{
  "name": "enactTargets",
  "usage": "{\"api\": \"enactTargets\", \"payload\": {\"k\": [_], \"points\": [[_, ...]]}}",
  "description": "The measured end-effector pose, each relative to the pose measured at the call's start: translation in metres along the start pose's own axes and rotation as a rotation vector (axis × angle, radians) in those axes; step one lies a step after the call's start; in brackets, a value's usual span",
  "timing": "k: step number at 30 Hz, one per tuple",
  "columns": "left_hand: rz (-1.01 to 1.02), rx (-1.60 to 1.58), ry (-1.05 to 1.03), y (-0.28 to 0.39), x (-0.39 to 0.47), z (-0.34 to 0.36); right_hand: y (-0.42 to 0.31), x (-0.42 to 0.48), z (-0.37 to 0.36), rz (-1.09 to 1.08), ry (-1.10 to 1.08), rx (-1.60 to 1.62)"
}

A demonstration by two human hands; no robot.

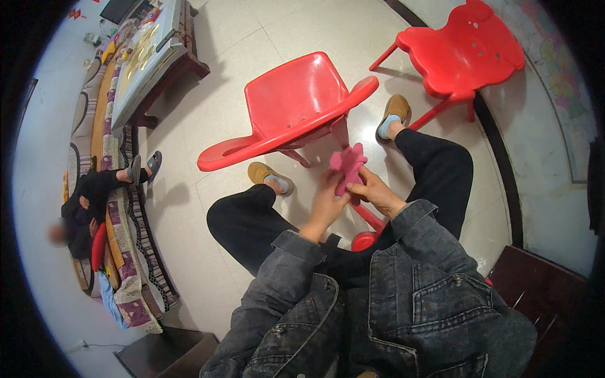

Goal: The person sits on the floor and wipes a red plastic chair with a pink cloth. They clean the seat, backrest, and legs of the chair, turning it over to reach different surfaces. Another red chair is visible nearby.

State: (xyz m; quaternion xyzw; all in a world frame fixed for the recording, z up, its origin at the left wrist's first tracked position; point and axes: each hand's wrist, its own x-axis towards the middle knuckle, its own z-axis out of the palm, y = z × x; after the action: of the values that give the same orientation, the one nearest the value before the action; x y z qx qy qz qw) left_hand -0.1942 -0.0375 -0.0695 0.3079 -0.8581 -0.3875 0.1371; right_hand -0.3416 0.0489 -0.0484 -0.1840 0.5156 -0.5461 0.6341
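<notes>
Between my two hands is a pink cloth-like item, bunched, with finger-like lobes at its top; it may be a glove. My left hand grips it from the left, its fingers partly hidden behind the pink material. From the right, my right hand pinches its lower part with the thumb in front. Just beyond the hands stands a red plastic child's chair, and a red bar with a round end lies below them, close to my lap.
A second red plastic chair stands at the upper right. At the left, a person sits on a long sofa with patterned covers. A low table is at the upper left. Dark wooden furniture is at the lower right.
</notes>
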Motion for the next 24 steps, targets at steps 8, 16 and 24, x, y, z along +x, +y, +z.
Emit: {"api": "enactTargets", "payload": {"k": [8, 16, 24], "points": [[-0.654, -1.089, -0.123, -0.018, 0.005, -0.006, 0.004, 0.004, -0.019, -0.024, 0.011, 0.318], [-0.488, -1.352, -0.022, 0.022, 0.011, -0.013, -0.01, 0.0, -0.006, -0.068, -0.154, 0.603], [-0.456, -0.992, 0.287, -0.041, 0.008, -0.002, 0.008, 0.007, -0.042, -0.06, 0.042, 0.568]]}}
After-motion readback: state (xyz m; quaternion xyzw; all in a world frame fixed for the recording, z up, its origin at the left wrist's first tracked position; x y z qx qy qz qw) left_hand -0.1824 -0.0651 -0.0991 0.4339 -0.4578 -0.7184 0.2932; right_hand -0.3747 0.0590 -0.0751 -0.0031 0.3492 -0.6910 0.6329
